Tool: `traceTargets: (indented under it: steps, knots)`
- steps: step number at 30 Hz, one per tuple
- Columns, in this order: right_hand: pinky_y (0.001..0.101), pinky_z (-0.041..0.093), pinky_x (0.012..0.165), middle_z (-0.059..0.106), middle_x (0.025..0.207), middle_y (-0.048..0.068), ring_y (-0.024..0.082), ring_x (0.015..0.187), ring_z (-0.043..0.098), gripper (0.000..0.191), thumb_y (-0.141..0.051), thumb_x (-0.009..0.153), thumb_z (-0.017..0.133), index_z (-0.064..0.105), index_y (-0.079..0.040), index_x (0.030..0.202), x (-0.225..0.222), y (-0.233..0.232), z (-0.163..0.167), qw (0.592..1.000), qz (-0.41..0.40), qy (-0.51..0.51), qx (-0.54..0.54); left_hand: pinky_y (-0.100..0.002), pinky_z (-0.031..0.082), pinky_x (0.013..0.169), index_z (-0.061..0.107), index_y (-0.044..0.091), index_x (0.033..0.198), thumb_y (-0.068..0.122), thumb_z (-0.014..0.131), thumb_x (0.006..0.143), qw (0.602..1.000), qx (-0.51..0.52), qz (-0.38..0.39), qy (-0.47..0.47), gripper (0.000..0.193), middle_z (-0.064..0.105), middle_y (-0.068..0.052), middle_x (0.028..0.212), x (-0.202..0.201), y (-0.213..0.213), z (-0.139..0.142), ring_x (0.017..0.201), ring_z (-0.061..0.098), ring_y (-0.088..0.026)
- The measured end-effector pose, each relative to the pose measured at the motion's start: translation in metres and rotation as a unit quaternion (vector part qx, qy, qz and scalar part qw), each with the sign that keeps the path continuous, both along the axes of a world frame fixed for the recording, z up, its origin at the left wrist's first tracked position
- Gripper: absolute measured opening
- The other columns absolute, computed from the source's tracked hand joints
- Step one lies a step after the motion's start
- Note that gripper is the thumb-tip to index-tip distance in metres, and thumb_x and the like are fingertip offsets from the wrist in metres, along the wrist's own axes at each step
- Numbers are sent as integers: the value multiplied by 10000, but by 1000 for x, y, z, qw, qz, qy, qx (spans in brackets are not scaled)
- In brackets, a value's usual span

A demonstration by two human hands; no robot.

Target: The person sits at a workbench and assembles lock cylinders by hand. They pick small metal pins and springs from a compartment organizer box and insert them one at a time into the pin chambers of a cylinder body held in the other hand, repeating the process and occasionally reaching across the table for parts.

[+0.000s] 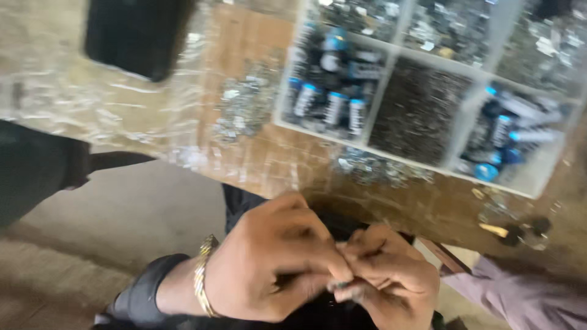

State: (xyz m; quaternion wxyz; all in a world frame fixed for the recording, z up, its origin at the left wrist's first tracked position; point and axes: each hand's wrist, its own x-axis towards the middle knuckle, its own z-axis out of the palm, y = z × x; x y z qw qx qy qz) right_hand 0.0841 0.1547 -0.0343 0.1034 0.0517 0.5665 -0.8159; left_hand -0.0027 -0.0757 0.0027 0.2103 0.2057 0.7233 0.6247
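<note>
1. Spreading across the top of the view, the table [257, 165] is brown wood under a sheet of crinkled clear plastic that catches the light in glossy wrinkles.
2. On the right part of the table sits a white divided tray [391, 58] with straight plastic walls. Two of its compartments hold small cylinders [333, 101] with dark bodies and blue ends; one between them is packed with fine dark metal bits [419, 110]; the upper ones hold blurred grey pieces.
3. A flat black slab with rounded corners [131, 33] lies at the table's upper left.
4. Loose silvery scraps [244, 107] lie heaped on the plastic just left of the tray, and more [376, 168] below its front wall.
5. The left hand [269, 269], a gold-coloured bracelet [203, 281] at its wrist above a dark cuff, and the right hand [391, 278] meet below the table edge — fingers pinched narrow around a tiny item [340, 285] between the fingertips, too blurred to tell its kind.
6. A mauve sleeve [520, 299] shows at the lower right.
</note>
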Motion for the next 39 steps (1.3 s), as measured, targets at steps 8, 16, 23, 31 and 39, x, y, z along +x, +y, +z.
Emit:
traceTargets:
  steps: [8, 16, 23, 31, 39]
  knots:
    - [393, 694, 820, 631, 1235, 270, 283, 1017, 725, 362, 167, 876, 744, 701, 50, 1217, -11, -19, -13, 995, -27, -52, -75, -392, 512, 784, 618, 79, 1188, 126, 792, 905, 889, -311, 208, 265, 336, 688, -58, 1034, -18, -12, 7, 879, 637, -272]
    - [401, 699, 847, 627, 1250, 257, 258, 1017, 728, 420, 165, 882, 761, 690, 21, 1270, -11, 14, -7, 998, 8, 24, -63, -413, 503, 866, 582, 19, 1424, 235, 797, 951, 877, -374, 203, 225, 562, 606, -100, 1079, -5, -12, -19, 953, 573, -313]
    - [411, 701, 864, 620, 1243, 260, 275, 1071, 722, 419, 184, 888, 767, 662, 32, 1263, -7, 28, -14, 997, 8, 14, -77, -430, 528, 838, 697, 58, 1272, 317, 818, 801, 871, -396, 118, 267, 551, 645, -154, 1095, -17, 0, 0, 945, 602, -345]
    - [379, 683, 900, 594, 1308, 236, 265, 1075, 717, 431, 182, 932, 730, 602, 53, 1322, -2, 56, 0, 996, -15, -23, -88, -281, 592, 739, 721, 86, 908, -76, 788, 745, 957, -169, 194, 134, 240, 727, -59, 917, 30, 40, -13, 872, 737, -220]
    - [382, 693, 899, 578, 1327, 241, 266, 1074, 712, 406, 144, 949, 750, 629, 45, 1324, 28, 103, 3, 994, -97, -23, -52, -353, 563, 795, 735, 64, 936, -18, 800, 735, 967, -168, 97, 167, 227, 732, -81, 940, 12, 125, 0, 882, 691, -280]
